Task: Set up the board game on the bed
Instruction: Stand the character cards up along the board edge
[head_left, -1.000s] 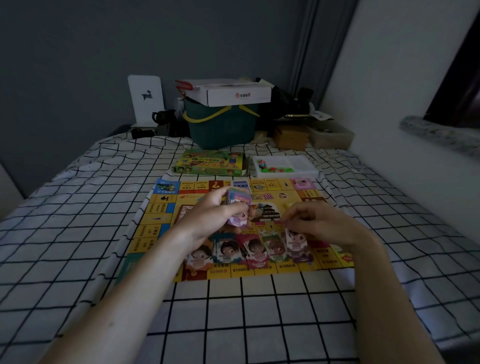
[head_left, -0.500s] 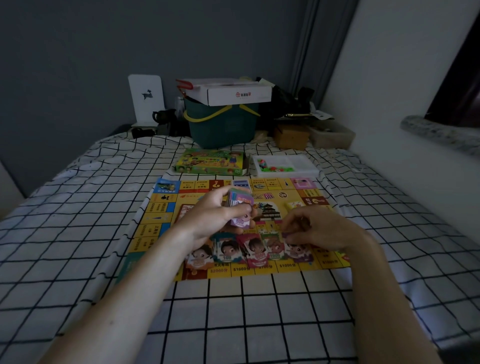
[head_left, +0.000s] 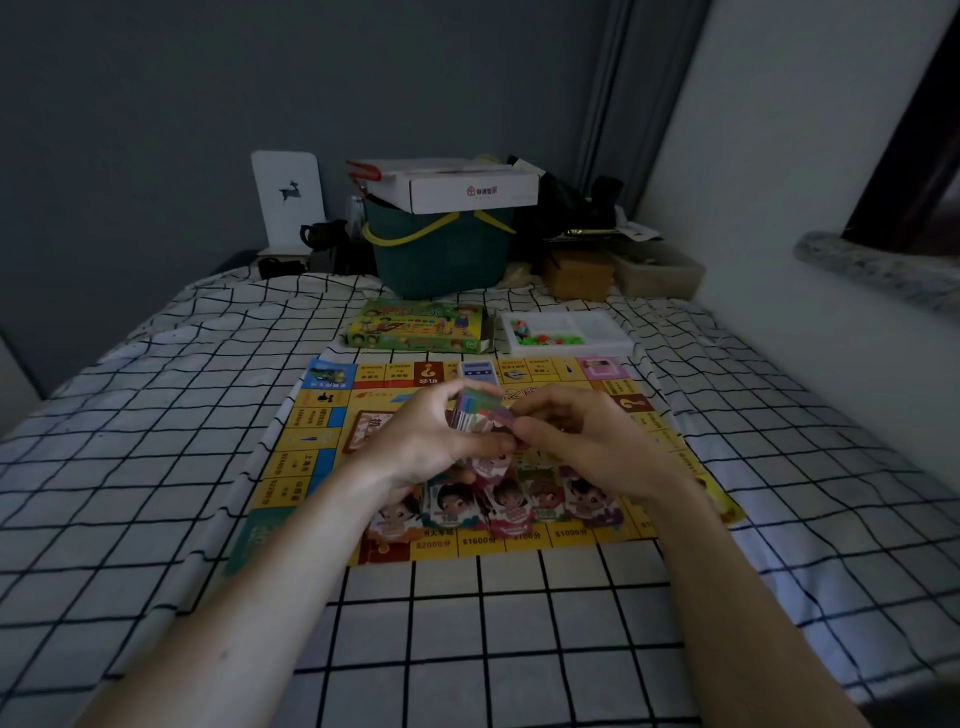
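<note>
A yellow game board (head_left: 311, 441) lies flat on the checked bedsheet (head_left: 467, 623). Several character cards (head_left: 519, 506) lie in a row along its near edge. My left hand (head_left: 426, 441) grips a stack of coloured cards (head_left: 480, 413) above the board's middle. My right hand (head_left: 582, 439) has come up against the stack, and its thumb and fingers pinch the stack's right side. The green game box (head_left: 415, 326) and a white tray of small coloured pieces (head_left: 566, 332) sit just beyond the board.
At the head of the bed stand a dark green basket (head_left: 441, 254) with a white carton (head_left: 467, 189) on top, a brown box (head_left: 576, 275), a clear container (head_left: 657, 270) and a white deer card (head_left: 288, 200). A wall runs along the right.
My right hand left the card row near the board's front edge and rose up-left to meet the stack in my left hand. The left hand stayed roughly in place.
</note>
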